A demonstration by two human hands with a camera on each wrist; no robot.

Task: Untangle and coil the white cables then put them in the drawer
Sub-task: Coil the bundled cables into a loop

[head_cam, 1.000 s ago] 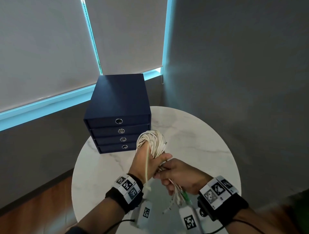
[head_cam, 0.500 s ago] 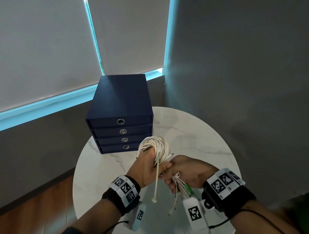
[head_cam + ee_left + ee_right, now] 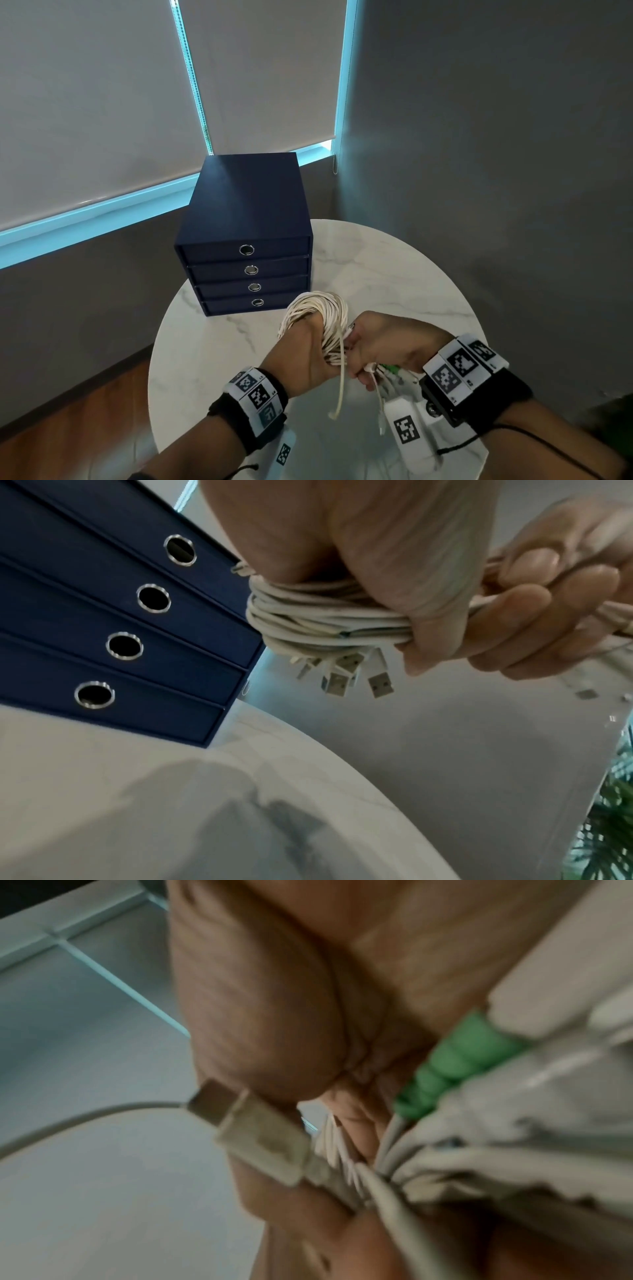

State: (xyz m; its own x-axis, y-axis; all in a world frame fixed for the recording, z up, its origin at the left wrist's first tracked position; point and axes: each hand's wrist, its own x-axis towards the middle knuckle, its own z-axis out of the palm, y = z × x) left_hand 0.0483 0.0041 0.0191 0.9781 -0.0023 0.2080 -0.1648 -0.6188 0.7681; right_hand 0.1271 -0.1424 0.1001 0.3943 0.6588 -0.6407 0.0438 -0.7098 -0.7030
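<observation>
A thick coil of white cables [image 3: 320, 313] is wound round my left hand [image 3: 305, 356], which grips it above the round marble table [image 3: 394, 274]. In the left wrist view the coil [image 3: 308, 615] crosses my palm and several USB plugs [image 3: 378, 685] dangle under it. My right hand [image 3: 387, 346] sits right beside the left and grips the loose cable ends [image 3: 376, 387], one with a green strain relief [image 3: 455, 1061]. A white plug [image 3: 253, 1137] sticks out at its fingers. One loose cable end [image 3: 337, 394] hangs down between the hands. The navy drawer unit [image 3: 246, 219] stands behind, all drawers closed.
The drawer unit has several ring pulls [image 3: 246, 249] down its front and sits at the table's back left. Grey walls and a blind-covered window [image 3: 102, 102] close in behind. Wood floor [image 3: 68, 411] lies lower left. A green plant [image 3: 609, 818] stands beside the table.
My right hand has moved up and closer against the left, carrying the cable ends round the coil. The hanging loose end is shorter than a second ago.
</observation>
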